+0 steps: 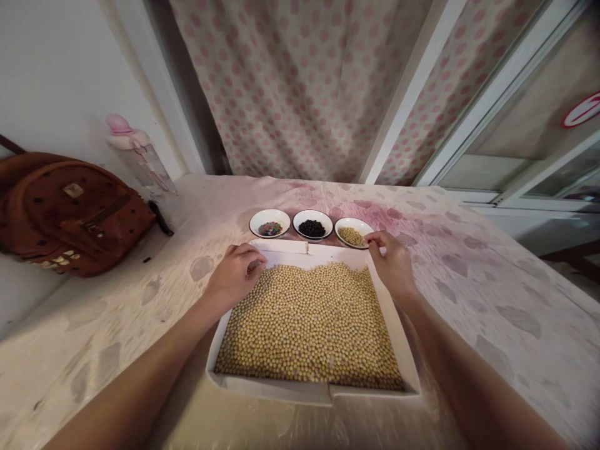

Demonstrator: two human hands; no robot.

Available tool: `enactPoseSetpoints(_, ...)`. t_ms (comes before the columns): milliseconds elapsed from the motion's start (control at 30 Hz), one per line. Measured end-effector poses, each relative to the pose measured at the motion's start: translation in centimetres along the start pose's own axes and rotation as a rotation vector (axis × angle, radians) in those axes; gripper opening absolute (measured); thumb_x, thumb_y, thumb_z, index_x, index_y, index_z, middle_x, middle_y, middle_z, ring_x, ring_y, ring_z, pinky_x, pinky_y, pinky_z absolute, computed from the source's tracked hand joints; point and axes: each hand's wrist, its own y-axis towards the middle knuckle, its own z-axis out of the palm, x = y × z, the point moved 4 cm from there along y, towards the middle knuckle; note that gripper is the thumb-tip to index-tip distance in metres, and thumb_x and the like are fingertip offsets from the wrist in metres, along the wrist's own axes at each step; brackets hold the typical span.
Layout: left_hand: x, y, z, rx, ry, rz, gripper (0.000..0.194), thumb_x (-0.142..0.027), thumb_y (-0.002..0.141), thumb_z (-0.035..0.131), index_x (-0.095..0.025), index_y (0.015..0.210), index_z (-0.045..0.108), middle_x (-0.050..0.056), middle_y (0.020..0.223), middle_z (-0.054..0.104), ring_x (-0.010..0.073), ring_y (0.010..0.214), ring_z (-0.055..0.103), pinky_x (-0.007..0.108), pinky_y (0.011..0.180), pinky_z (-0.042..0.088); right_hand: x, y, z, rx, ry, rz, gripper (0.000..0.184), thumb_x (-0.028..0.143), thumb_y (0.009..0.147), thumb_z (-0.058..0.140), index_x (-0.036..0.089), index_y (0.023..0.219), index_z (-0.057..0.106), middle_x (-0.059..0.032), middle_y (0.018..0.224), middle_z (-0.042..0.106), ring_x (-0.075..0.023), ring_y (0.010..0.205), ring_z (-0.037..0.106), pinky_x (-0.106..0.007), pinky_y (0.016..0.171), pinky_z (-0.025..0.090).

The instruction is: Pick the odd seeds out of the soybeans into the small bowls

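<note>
A shallow white cardboard box (409, 359) full of round yellow soybeans (314, 319) lies in front of me. My left hand (238, 274) rests over its far left corner; the fingers curl loosely, thumb and index tip a little apart, and nothing shows between them. Beyond the box's far right corner, my right hand (392, 259) has thumb and index finger closed together at the rim of the right-hand white dish (359, 223). What they pinch, the rim or something small, I cannot make out. Pale yellow bits (351, 235) lie in that dish.
Left of that dish stand a dark-rimmed dish (313, 215) of black beans (312, 228) and another dish (269, 215) of mixed coloured bits (270, 229). A brown backpack (70, 212) and a clear bottle (145, 159) with a pink top stand at the left. A dotted curtain (304, 81) hangs behind the table.
</note>
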Motion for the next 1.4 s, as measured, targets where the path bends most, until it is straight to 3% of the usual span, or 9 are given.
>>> enactPoseSetpoints(67,0.1,0.0,0.0,-0.005,-0.003,0.003,0.018,-0.018,0.089,0.056,-0.023,0.093,0.073,0.005,0.104,0.069,0.0238,0.102,0.06,0.044,0.096,0.047,1.1,-0.3,-0.2,0.03,-0.001,-0.076,0.02,0.019,0.087,0.048,0.02,0.094,0.066,-0.0063,0.093,0.071,-0.0198,0.081,0.065,-0.034,0.077,0.049)
enactPoseSetpoints(200,0.1,0.0,0.1,-0.017,-0.006,0.009,0.018,-0.019,0.089,0.056,-0.024,0.093,0.073,0.005,0.103,0.069,0.0239,0.101,0.06,0.045,0.096,0.046,3.1,-1.1,0.3,0.242,0.077,-0.198,0.025,0.015,0.089,0.044,0.022,0.094,0.068,-0.004,0.092,0.073,-0.019,0.087,0.067,-0.035,0.083,0.05)
enactPoseSetpoints(400,-0.1,0.0,0.0,0.0,-0.013,0.002,0.018,-0.019,0.089,0.055,-0.023,0.092,0.073,0.004,0.102,0.069,0.0237,0.099,0.06,0.045,0.097,0.045,3.6,-1.7,1.0,0.415,0.137,-0.182,0.026,0.017,0.091,0.044,0.022,0.102,0.067,-0.0028,0.098,0.075,-0.0182,0.091,0.069,-0.036,0.087,0.052)
enactPoseSetpoints(733,-0.1,-0.1,-0.1,-0.002,0.005,-0.008,0.017,-0.019,0.089,0.056,-0.024,0.093,0.073,0.005,0.105,0.069,0.0247,0.102,0.058,0.045,0.096,0.046,2.8,-1.6,0.9,0.284,-0.087,-0.265,0.028,0.011,0.09,0.042,0.019,0.097,0.067,-0.0056,0.093,0.074,-0.0211,0.086,0.067,-0.039,0.085,0.047)
enactPoseSetpoints(1000,-0.2,-0.1,-0.1,-0.014,0.0,0.002,0.017,-0.019,0.089,0.057,-0.025,0.092,0.072,0.004,0.104,0.069,0.0241,0.1,0.059,0.044,0.095,0.047,2.6,-1.8,1.8,0.404,-0.266,-0.362,0.022,0.015,0.094,0.046,0.02,0.087,0.066,-0.0061,0.089,0.069,-0.0212,0.089,0.063,-0.038,0.086,0.04)
enactPoseSetpoints(1200,-0.2,-0.1,-0.1,-0.017,0.001,0.004,0.018,-0.018,0.088,0.056,-0.024,0.092,0.072,0.004,0.102,0.069,0.0241,0.099,0.059,0.044,0.095,0.046,2.9,-2.0,2.1,0.412,-0.392,-0.398,0.021,0.012,0.092,0.044,0.019,0.081,0.061,-0.006,0.083,0.065,-0.0212,0.084,0.059,-0.037,0.083,0.037)
enactPoseSetpoints(1400,-0.3,0.0,-0.2,-0.007,-0.007,-0.008,0.018,-0.018,0.088,0.056,-0.023,0.092,0.073,0.005,0.102,0.069,0.0235,0.099,0.06,0.045,0.097,0.045,2.9,-2.0,1.9,0.366,-0.293,-0.37,0.017,0.012,0.089,0.046,0.019,0.082,0.058,-0.0056,0.083,0.064,-0.0214,0.083,0.06,-0.037,0.081,0.039)
